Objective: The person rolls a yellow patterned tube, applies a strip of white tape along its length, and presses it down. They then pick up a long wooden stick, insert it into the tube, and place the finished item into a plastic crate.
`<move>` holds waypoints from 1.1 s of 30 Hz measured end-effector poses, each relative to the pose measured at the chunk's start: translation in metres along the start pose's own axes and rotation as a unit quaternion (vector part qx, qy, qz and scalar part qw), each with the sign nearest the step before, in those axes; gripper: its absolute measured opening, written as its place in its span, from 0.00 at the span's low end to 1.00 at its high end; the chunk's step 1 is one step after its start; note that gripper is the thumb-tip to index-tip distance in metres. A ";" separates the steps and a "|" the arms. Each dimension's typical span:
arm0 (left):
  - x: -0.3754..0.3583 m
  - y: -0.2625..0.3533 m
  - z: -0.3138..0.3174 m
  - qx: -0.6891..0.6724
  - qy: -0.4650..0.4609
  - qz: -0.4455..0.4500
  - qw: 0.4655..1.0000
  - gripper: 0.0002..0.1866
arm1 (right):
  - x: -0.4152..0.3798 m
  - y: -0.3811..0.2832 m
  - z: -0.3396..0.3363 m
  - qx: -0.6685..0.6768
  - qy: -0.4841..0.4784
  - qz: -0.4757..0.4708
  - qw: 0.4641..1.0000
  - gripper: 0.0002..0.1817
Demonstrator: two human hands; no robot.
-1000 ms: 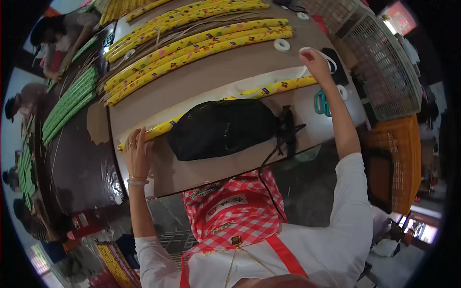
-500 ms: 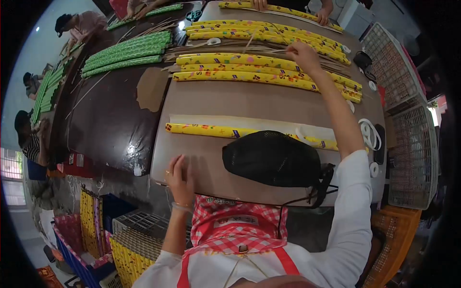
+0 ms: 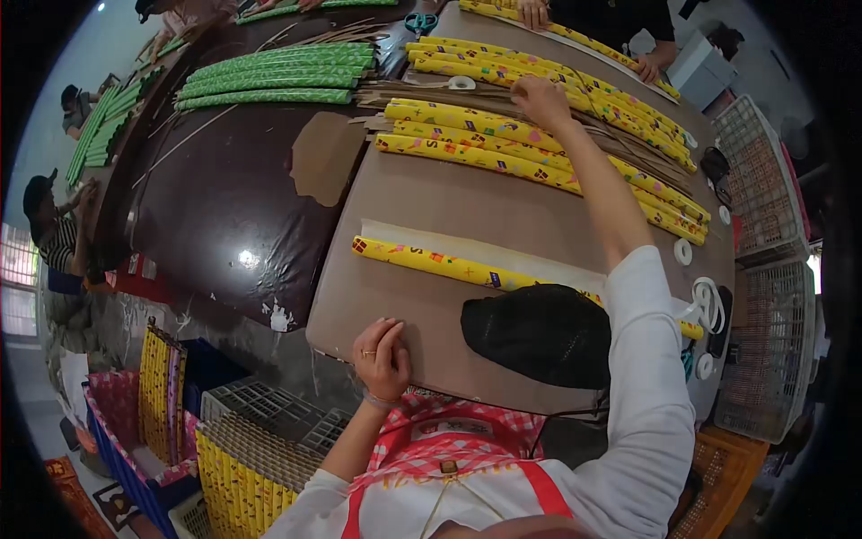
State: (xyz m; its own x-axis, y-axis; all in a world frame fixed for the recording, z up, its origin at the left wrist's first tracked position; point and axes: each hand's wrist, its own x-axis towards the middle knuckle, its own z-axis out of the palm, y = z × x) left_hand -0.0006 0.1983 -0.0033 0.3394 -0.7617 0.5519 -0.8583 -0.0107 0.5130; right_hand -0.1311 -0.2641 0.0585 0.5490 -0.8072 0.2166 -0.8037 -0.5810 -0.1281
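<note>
My right hand (image 3: 541, 101) reaches out over the brown paper strips (image 3: 503, 99) lying between two groups of yellow patterned paper rolls (image 3: 503, 135). Its fingers are bent together, and I cannot make out what, if anything, is between them. At the table's near edge rests my left hand (image 3: 383, 359), fingers curled in and holding nothing. Closer to me lies one yellow patterned roll (image 3: 431, 260) with a pale, unrolled sheet edge along its far side. A black cap-like thing (image 3: 539, 337) covers part of the space in front of that roll.
Green rolls (image 3: 278, 76) lie on the dark table at left. A white tape roll (image 3: 461, 83) sits among the strips. More tape (image 3: 708, 305) is at the right edge, beside plastic crates (image 3: 768, 341). Another person's hand (image 3: 533, 13) works across the table. Rolls stand in bins below left.
My head view has shifted, so the table appears further right. My right hand has come lower onto the strips, and a thin strip seen upright near it is gone. My left fingers have curled in.
</note>
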 end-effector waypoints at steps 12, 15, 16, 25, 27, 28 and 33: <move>-0.001 -0.003 -0.003 -0.013 -0.028 0.004 1.000 0.19 | 0.024 -0.015 0.025 -0.117 -0.140 -0.068 0.981 0.07; -0.002 -0.005 -0.001 -0.018 -0.017 0.007 1.000 0.18 | 0.017 -0.014 0.022 -0.123 -0.089 -0.112 0.982 0.08; -0.002 -0.005 -0.001 -0.015 -0.018 0.006 1.000 0.18 | 0.016 -0.014 0.021 -0.134 -0.048 -0.138 0.980 0.08; 0.000 0.000 -0.004 -0.023 0.000 0.011 1.000 0.14 | 0.011 -0.029 -0.011 -0.042 -0.056 -0.049 0.996 0.05; 0.000 0.000 -0.004 -0.024 -0.001 0.010 1.000 0.14 | 0.013 -0.026 -0.009 -0.015 -0.051 -0.050 0.997 0.06; 0.000 0.000 -0.004 -0.022 0.000 0.010 1.000 0.13 | 0.014 -0.024 -0.007 0.015 -0.048 -0.050 0.997 0.07; -0.001 -0.001 -0.002 -0.024 0.003 0.010 1.000 0.13 | 0.010 -0.016 -0.004 0.103 -0.039 -0.033 0.993 0.11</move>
State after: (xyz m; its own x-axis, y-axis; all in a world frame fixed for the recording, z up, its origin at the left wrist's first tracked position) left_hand 0.0009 0.2003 -0.0037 0.3249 -0.7580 0.5656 -0.8456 0.0350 0.5326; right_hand -0.1132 -0.2625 0.0664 0.6209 -0.7680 0.1572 -0.7059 -0.6349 -0.3140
